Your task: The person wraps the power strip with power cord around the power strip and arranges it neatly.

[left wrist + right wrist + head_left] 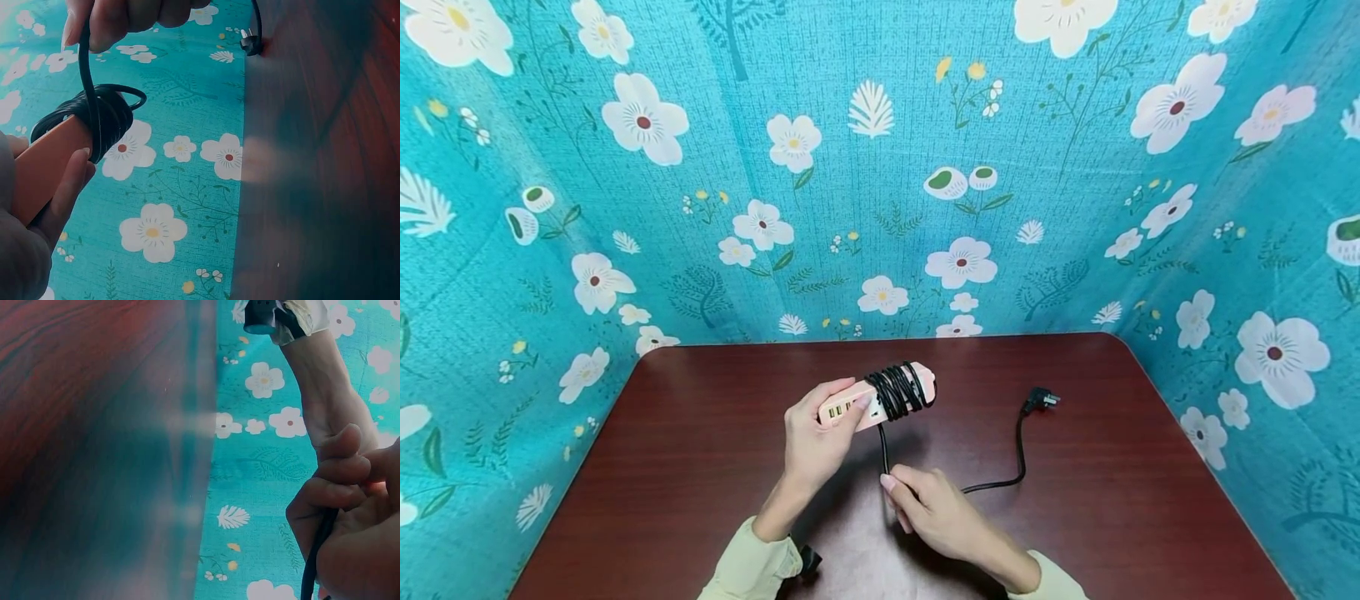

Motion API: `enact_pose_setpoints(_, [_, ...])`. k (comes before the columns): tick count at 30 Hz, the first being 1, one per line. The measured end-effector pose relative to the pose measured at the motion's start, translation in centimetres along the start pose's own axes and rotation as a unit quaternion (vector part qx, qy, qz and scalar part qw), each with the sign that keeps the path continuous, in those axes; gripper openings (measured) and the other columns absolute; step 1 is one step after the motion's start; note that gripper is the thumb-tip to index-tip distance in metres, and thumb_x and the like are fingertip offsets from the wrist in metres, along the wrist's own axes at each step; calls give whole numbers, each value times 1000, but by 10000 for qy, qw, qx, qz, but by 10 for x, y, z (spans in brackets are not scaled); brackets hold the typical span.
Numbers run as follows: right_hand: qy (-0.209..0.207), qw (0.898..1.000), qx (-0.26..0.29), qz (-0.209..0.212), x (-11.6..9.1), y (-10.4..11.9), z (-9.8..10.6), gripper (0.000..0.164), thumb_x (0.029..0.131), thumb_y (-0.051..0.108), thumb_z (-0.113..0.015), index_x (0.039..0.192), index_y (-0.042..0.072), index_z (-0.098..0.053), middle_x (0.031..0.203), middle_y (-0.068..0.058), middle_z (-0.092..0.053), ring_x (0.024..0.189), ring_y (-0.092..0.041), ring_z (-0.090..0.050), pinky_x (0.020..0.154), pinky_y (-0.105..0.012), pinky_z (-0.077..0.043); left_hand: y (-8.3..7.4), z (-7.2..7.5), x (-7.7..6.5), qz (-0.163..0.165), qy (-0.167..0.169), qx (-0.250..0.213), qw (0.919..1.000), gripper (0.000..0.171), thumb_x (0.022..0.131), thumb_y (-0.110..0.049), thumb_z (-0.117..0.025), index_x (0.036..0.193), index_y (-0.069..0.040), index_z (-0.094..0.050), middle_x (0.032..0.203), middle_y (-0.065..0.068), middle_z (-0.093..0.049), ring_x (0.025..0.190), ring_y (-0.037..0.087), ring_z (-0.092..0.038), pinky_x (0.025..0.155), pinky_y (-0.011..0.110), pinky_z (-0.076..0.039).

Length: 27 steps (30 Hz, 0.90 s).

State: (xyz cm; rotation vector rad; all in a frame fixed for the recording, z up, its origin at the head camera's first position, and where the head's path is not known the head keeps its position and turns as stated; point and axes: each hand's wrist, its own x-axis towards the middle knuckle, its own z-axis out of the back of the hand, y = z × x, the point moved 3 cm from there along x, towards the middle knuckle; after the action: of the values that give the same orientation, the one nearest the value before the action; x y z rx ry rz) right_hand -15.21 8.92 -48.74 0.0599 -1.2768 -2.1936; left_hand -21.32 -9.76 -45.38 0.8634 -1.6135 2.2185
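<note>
My left hand (817, 442) grips one end of a pale pink power strip (842, 403) above the table, its thumb on the face with the USB ports. Several turns of black cord (898, 392) wrap the strip's other end; in the left wrist view the coils (112, 122) look bunched, with one loop standing out. From the strip, a straight stretch of cord runs down to my right hand (934, 510), which pinches it between thumb and curled fingers. The loose end of the cord (315, 562) trails out of that hand and ends at a black plug (1041, 399) with metal prongs, lying on the table.
The dark red-brown wooden table (715, 400) lies under both hands. A blue flowered cloth (880, 233) hangs behind it and along both sides. A small black device (809, 562) shows by the left sleeve (756, 560).
</note>
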Motion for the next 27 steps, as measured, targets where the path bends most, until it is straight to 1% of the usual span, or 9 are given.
enact_pose_setpoints(2, [-86, 9994, -255, 211, 0, 3, 3, 38, 112, 23, -51, 74, 21, -51, 54, 14, -49, 51, 15, -40, 49, -11, -37, 0, 1, 0, -222, -57, 139, 9996, 30, 85, -17, -89, 112, -7, -79, 100, 9, -81, 75, 9, -67, 61, 15, -51])
enact_pose_setpoints(5, [-235, 9950, -821, 521, -1, 7, 9, 37, 110, 18, -53, 74, 20, -47, 57, 19, -41, 53, 18, -31, 48, -6, -30, 4, 3, 1, -388, -122, 296, 9987, 32, 84, -16, -89, 112, -6, -79, 102, 10, -81, 78, 11, -68, 64, 14, -51])
enact_pose_setpoints(8, [-320, 9867, -1423, 718, -1, 10, 16, 36, 109, 16, -56, 75, 20, -44, 63, 21, -28, 56, 14, -22, 49, -6, -21, 6, 6, 1, -496, -137, 400, 9979, 32, 84, -16, -89, 113, -7, -79, 102, 11, -81, 79, 13, -69, 66, 15, -52])
enact_pose_setpoints(10, [-265, 9821, -1695, 773, -2, 10, 20, 36, 109, 18, -57, 75, 20, -43, 65, 22, -23, 57, 12, -19, 50, -7, -18, 5, 7, 2, -531, -128, 484, 9973, 32, 84, -16, -89, 113, -8, -79, 103, 10, -80, 79, 13, -69, 65, 15, -52])
enact_pose_setpoints(12, [-222, 9746, -2050, 874, -2, 10, 24, 35, 108, 20, -59, 76, 21, -44, 67, 21, -19, 57, 10, -17, 52, -8, -15, 5, 9, 4, -561, -138, 562, 9967, 32, 84, -17, -89, 113, -9, -79, 102, 10, -80, 78, 14, -69, 64, 15, -52])
enact_pose_setpoints(16, [-298, 9535, -2748, 1198, -1, 12, 33, 37, 103, 24, -68, 74, 23, -44, 67, 20, -19, 58, 8, -16, 52, -10, -15, 5, 13, 7, -543, -175, 618, 9965, 33, 84, -17, -89, 114, -8, -79, 103, 10, -80, 76, 14, -67, 62, 15, -50])
enact_pose_setpoints(19, [-432, 9391, -3108, 1405, 0, 15, 42, 40, 99, 26, -72, 71, 24, -44, 66, 19, -21, 58, 6, -18, 53, -11, -16, 7, 15, 8, -515, -183, 635, 9965, 33, 84, -15, -89, 113, -6, -79, 103, 11, -80, 76, 15, -67, 62, 14, -50])
enact_pose_setpoints(24, [-430, 9259, -3438, 1502, 2, 15, 58, 42, 100, 30, -72, 71, 26, -42, 65, 18, -23, 59, 4, -21, 55, -14, -19, 9, 17, 8, -295, -140, 718, 9969, 32, 85, -17, -89, 113, -7, -79, 104, 10, -81, 75, 16, -68, 60, 14, -50])
enact_pose_setpoints(27, [-398, 9234, -3506, 1508, 2, 13, 67, 41, 98, 30, -74, 71, 26, -43, 64, 19, -24, 59, 4, -23, 57, -15, -22, 9, 19, 7, -177, -141, 788, 9966, 32, 85, -19, -89, 113, -9, -79, 103, 10, -81, 73, 15, -67, 58, 16, -51])
